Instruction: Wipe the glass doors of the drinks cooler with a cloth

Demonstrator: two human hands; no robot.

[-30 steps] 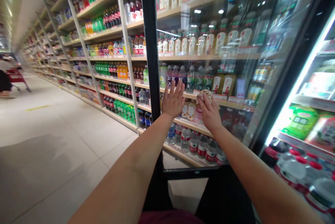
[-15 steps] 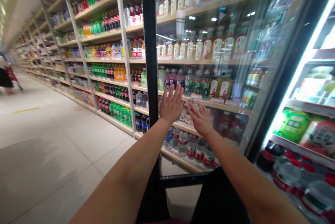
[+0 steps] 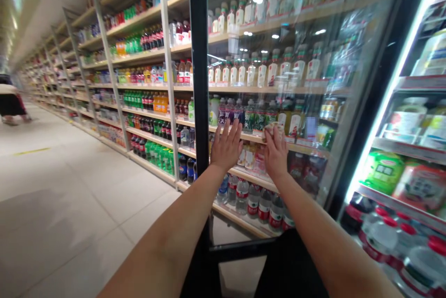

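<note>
An open glass door [image 3: 199,63] with a black frame stands in front of me. My left hand [image 3: 226,147] lies flat against its pane near the frame, fingers outstretched and nothing under them that I can see. To its right, my right hand [image 3: 276,156] presses a crumpled, light patterned cloth [image 3: 269,128] onto the glass. The fingers cover part of the cloth. Bottles on the shelves show through the pane behind both hands.
Long drink shelves [image 3: 144,85] run away on the left beside a tiled floor [image 3: 69,223]. Far down the aisle is a person [image 3: 12,100]. At right stands the lit cooler [image 3: 411,147], with red-capped water bottles [image 3: 383,237] low down near my right arm.
My right hand has slid the cloth to the right across the glass, and its fingers now point more upward. The left hand stays flat on the pane. My view has tilted slightly.
</note>
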